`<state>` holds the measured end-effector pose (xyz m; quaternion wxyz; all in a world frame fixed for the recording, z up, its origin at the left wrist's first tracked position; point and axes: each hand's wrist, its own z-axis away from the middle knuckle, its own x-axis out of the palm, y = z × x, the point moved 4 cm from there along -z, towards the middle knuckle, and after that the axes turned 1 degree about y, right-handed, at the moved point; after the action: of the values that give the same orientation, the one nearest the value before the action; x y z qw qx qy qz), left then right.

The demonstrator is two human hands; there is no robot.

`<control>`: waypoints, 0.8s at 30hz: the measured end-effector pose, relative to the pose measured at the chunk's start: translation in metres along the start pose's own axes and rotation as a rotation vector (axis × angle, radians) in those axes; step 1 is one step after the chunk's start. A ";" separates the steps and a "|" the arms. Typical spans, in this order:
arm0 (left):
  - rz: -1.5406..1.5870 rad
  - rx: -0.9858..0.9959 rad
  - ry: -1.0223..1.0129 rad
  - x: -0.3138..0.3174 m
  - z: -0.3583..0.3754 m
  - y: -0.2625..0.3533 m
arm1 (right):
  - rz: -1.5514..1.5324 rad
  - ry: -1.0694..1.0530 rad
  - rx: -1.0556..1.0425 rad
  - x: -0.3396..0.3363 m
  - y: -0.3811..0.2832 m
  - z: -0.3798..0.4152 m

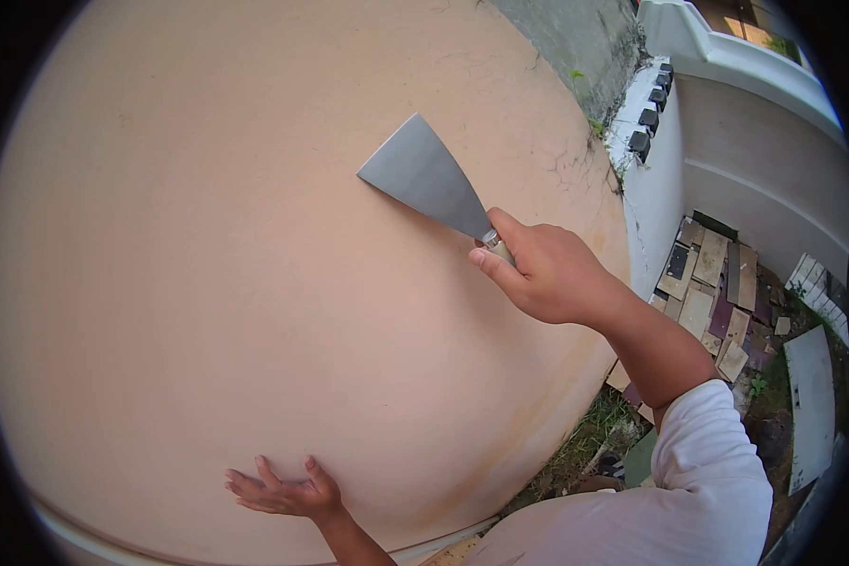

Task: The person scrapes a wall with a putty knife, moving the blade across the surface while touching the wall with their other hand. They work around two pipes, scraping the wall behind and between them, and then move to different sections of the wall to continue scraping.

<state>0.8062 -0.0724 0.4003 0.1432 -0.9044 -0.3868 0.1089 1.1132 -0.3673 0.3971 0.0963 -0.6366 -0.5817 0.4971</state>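
My right hand (552, 269) is wrapped round the handle of a putty knife (424, 179), thumb along the near side. Its wide metal blade points up and left, close over a peach-coloured wall (208, 283). Most of the handle is hidden inside my fingers. Lower down, my left hand (288, 489) is empty, its fingers spread in front of the same wall. Fine cracks run through the wall's paint to the upper right of the knife.
Right of the wall stand a white wall (755, 141) and a ledge with several black blocks (649, 121). Below them, boards and tiles (703, 292) lie on the ground, with a pale panel (809, 406) farther right. Grass (585, 439) grows along the wall's foot.
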 end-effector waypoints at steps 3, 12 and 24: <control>0.024 -0.002 -0.001 0.001 0.001 -0.001 | -0.014 0.035 0.046 -0.011 -0.009 -0.005; 0.036 -0.020 -0.004 -0.001 0.000 0.001 | -0.004 0.136 0.047 -0.002 -0.003 -0.003; 0.049 -0.044 -0.027 -0.003 0.003 0.013 | -0.160 0.074 -0.038 0.031 -0.019 0.026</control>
<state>0.8115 -0.0823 0.3931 0.1152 -0.9150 -0.3689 0.1158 1.0769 -0.3476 0.3816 0.1450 -0.6077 -0.6361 0.4528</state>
